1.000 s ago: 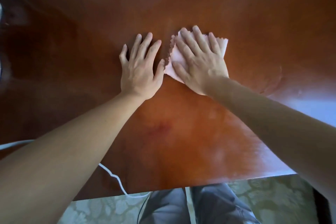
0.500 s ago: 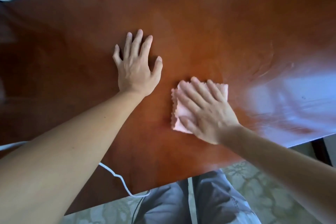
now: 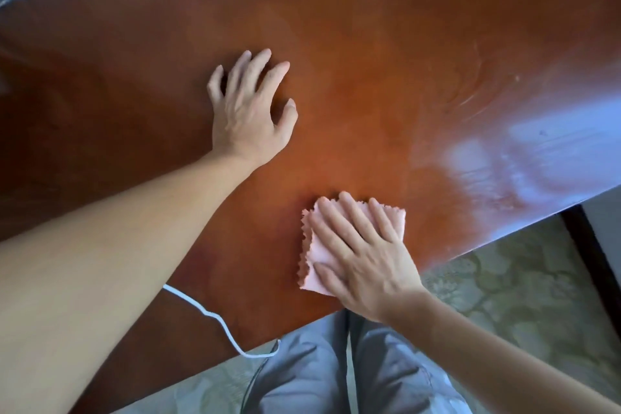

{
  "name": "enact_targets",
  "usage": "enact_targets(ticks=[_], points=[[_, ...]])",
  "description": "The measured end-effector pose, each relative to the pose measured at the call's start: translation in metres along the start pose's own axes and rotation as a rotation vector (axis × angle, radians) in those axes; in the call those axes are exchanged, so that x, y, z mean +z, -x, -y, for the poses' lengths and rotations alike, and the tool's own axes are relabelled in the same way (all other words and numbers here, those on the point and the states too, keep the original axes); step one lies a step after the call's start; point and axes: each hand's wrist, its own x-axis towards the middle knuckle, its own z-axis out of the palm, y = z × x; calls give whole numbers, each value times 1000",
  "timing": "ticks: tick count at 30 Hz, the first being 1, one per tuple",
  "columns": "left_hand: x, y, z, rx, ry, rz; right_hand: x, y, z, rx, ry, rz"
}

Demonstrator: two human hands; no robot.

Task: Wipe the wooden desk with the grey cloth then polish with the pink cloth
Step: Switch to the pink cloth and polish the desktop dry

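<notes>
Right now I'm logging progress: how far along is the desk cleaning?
The grey cloth is nowhere in view, so the wiping pass looks finished. In hand: the right hand presses the pink cloth flat near the wooden desk's front edge, polishing, while the left hand braces on bare wood. Left: swirl marks show at the right, so that area probably needs buffing.

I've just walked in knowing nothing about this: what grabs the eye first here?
Most striking is the pink cloth, pressed flat under the right hand near the front edge of the glossy reddish wooden desk. The left hand rests with spread fingers farther back on the bare wood. A thin white cable trails over the front edge.
</notes>
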Motion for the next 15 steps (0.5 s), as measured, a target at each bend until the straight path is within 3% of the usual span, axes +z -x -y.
enact_targets(ticks=[2,7,11,15], points=[[-2,1,-6,104,-6,15,-4,2,-29,44,7,-25],[9,16,-64,220,60,155,-24,-29,-106,447,-42,-127],[21,20,-88,110,30,160,-10,-19,-55,537,-54,-184],[25,21,-88,126,-3,152,8,14,11,368,-82,-153]])
